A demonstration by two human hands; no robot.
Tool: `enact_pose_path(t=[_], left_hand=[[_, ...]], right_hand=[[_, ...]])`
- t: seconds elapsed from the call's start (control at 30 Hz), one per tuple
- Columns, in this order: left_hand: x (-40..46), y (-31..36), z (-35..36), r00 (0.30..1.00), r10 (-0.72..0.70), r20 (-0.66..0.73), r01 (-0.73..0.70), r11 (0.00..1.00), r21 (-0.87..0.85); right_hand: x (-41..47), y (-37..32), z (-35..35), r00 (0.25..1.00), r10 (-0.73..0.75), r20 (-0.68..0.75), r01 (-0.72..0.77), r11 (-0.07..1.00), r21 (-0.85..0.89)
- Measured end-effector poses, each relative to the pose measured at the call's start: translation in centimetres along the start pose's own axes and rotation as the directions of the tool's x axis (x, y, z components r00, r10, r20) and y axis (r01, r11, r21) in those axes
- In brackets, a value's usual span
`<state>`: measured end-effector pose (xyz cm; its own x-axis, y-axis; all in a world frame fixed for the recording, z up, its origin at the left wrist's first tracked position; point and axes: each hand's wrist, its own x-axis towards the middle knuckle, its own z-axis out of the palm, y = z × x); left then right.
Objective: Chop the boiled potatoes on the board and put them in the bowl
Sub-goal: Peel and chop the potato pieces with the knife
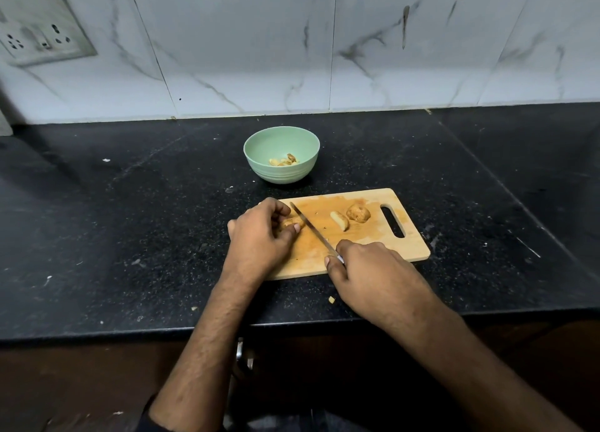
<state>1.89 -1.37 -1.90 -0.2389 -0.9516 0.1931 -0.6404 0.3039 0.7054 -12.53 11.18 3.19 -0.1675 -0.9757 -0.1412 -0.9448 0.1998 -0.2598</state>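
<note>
The right hand (367,266) grips the knife (311,228) while the left hand (259,233) pinches a potato piece (293,223) on the board (367,237); some chopped pieces (284,161) lie in the bowl (281,154), a half (340,220) and whole potato (358,212) remain uncut.

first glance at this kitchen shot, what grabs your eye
Two bare hands meet over a wooden chopping board near the black counter's front edge: the left hand pinches a potato piece while the right hand holds a knife angled across it. Behind the board stands a pale green bowl with a few chopped pieces inside.
</note>
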Motion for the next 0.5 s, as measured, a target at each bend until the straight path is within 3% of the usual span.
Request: enact_pose_path(t=[0.17,0.5], left_hand=[[-0.3,0.2,0.5,0.994,0.056,-0.089,-0.047,0.994,0.095],[-0.2,0.3,0.6,0.991,0.106,-0.076,-0.092,0.980,0.176]], right_hand=[[0.0,-0.3,-0.1,1.000,0.006,0.008,-0.006,1.000,-0.017],[-0.4,-1.0,0.3,1.000,-0.028,-0.007,0.028,0.999,-0.034]])
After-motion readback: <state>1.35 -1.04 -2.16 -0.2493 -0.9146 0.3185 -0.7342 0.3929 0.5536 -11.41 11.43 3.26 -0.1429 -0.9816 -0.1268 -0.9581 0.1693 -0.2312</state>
